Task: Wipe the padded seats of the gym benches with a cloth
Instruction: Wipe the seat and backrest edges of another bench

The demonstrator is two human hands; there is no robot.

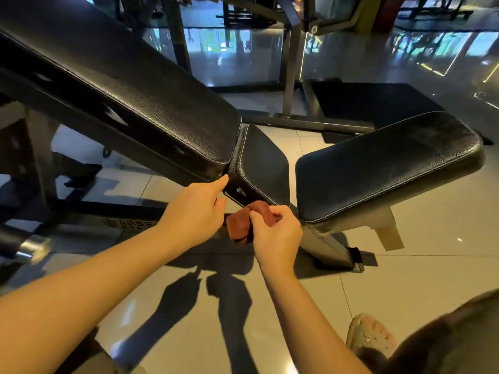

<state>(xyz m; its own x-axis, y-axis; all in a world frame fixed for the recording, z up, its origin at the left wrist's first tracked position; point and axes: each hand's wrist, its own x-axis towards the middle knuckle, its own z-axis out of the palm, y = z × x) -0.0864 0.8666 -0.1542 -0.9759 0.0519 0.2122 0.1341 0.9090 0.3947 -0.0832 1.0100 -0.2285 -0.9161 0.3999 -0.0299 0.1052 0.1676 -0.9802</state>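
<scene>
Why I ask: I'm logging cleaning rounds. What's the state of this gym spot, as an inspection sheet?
Surface: glossy tiled floor, arm shadows on it.
Job's things: brown cloth held low beside the seat; inclined backrest above; second pad at right.
Clutter: nothing seen.
Hands: left hand points its index at the seat's edge, grip on cloth unclear; right hand pinches cloth.
Cables: nothing seen.
Surroundings: machine frame, black mat, sandalled foot.

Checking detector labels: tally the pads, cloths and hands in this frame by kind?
Black pads: 3 (backrest, small seat, right seat)
Cloths: 1 (red-brown cloth)
Hands: 2 (left hand, right hand)
Total: 6
</scene>
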